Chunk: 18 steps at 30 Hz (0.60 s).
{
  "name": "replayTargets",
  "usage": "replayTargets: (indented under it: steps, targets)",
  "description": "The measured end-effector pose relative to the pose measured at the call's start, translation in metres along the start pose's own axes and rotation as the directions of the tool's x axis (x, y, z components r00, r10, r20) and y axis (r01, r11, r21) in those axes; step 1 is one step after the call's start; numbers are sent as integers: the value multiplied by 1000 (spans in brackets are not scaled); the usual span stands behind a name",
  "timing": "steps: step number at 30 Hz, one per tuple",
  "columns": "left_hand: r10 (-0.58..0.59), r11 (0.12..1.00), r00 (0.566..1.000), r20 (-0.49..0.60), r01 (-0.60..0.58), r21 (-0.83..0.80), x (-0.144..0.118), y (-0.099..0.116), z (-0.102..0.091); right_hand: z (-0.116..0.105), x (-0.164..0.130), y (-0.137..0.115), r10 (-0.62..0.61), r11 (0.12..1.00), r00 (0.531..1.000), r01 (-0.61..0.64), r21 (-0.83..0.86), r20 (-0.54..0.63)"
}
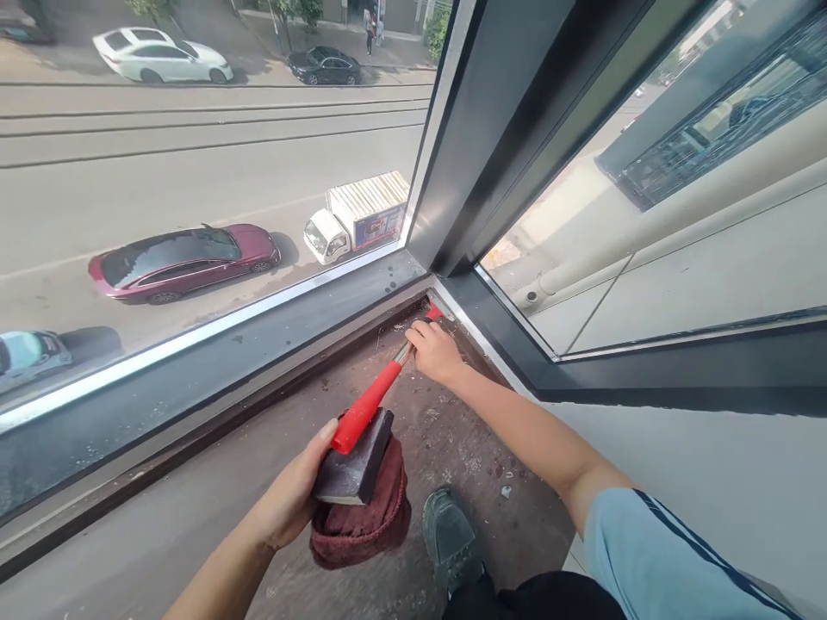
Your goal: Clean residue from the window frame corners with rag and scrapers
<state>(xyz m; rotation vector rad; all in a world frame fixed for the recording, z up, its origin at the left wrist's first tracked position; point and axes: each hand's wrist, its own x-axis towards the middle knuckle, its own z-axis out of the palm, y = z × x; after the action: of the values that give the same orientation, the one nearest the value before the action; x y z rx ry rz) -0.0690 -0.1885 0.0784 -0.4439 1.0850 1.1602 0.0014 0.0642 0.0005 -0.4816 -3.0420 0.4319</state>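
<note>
My right hand (434,349) is closed round the metal shaft of a red-handled scraper (371,403), near its red head. That head rests low in the corner where the two window frames meet. My left hand (301,491) holds a dark rectangular block (345,475) together with a folded maroon cloth (362,538) beneath it. The free end of the scraper handle lies over the block, close to my left thumb. Most of my left fingers are hidden behind the block and cloth.
Dust and small chips lie on the brown sill (452,422), where my shoe (450,534) stands. Dark window frames (510,112) and glass border the corner on both sides. A white wall (678,482) is at right. Beyond the glass, far below, are a street and cars.
</note>
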Motion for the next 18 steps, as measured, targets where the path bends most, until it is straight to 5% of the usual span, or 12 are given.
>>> replayTargets:
  steps: [2, 4, 6, 8, 9, 12, 15, 18]
  targets:
    - [19, 995, 999, -39, -15, 96, -2, 2, -4, 6, -4, 2, 115, 972, 988, -91, 215, -103]
    - [29, 986, 999, -22, -25, 167, -3, -1, -5, 11, -7, 3, 414, 794, 906, -311, 523, -88]
    - [8, 979, 1000, 3, -9, 201, -1, -7, -1, 15, -7, 2, 648, 368, 739, -516, 774, 185]
    - [-15, 977, 999, 30, 8, 213, 0, -17, 6, 16, -7, -3, 633, -6, 628, -581, 814, 453]
    - [-16, 975, 999, 47, 6, 222, 0, -22, 12, 14, -8, -6, 597, -98, 613, -584, 806, 517]
    - [-2, 969, 988, 154, -36, 243, -4, -36, 26, -1, -16, -17, 556, -197, 634, -528, 826, 538]
    - [-57, 970, 961, 272, -12, 244, -13, -44, 30, -20, -34, -21, 390, -458, 683, -438, 773, 618]
    - [-202, 964, 962, 182, 162, 211, -33, -44, 17, -29, -52, -13, 270, -530, 691, -475, 703, 670]
